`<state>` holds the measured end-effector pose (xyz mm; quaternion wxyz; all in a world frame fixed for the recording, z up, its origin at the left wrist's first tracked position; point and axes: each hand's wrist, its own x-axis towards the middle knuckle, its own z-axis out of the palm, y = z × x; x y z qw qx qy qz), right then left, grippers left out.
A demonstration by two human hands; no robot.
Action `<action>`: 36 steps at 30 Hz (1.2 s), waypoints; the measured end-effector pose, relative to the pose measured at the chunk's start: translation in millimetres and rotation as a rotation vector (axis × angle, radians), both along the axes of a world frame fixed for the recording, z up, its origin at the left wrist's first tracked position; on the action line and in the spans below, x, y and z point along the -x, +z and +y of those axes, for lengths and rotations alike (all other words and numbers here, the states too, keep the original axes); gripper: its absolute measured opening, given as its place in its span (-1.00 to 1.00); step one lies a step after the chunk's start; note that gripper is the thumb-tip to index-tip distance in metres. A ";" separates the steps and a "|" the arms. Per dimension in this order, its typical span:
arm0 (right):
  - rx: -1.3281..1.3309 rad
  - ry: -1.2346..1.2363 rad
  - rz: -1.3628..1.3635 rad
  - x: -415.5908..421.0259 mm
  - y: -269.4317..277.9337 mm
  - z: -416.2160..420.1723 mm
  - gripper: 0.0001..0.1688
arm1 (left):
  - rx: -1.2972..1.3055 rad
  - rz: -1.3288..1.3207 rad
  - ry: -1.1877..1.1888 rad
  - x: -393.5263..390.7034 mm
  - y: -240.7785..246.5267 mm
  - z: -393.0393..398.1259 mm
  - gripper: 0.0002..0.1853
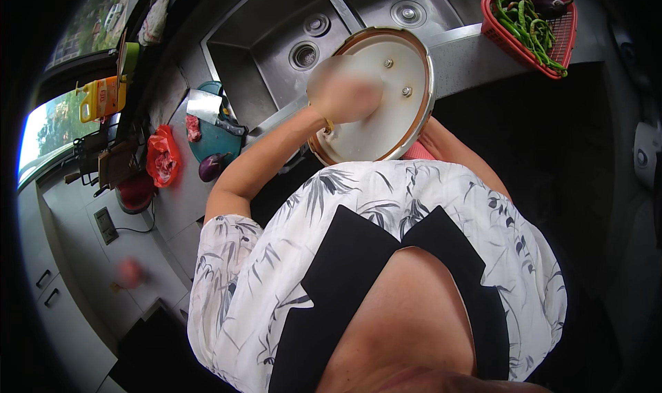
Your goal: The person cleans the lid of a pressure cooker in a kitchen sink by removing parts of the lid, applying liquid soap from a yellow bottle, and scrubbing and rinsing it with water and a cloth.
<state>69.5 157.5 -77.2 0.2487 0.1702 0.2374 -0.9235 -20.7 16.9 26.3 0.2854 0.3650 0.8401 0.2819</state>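
A pressure cooker lid is tilted up in front of my chest, at the near edge of the sink. Its inner face is toward me, with a brownish sealing ring around the rim and small metal valve fittings. Over the left part of that inner face is my left hand; it is blurred, so its fingers and anything in them cannot be made out. My right forearm runs behind the lid's right edge, and the right hand is hidden there. A bit of pink material shows below the lid.
Beyond the lid is a two-basin steel sink. At left, a teal cutting board bears a cleaver, a raw meat piece and an eggplant. A red bag holds meat. A red basket holds green peppers.
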 end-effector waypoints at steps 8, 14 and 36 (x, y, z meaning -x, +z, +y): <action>-0.011 0.011 -0.007 1.3 0.5 0.9 -0.67 | -0.084 -0.053 0.004 -3.0 0.5 -11.1 -0.83; -0.020 0.014 -0.005 1.3 0.7 2.2 -0.67 | -0.106 -0.262 0.119 -8.4 3.6 -17.7 -0.79; -0.036 0.015 0.009 8.3 2.0 6.3 -0.67 | -0.150 0.381 -0.212 -11.5 -12.1 -17.9 -0.83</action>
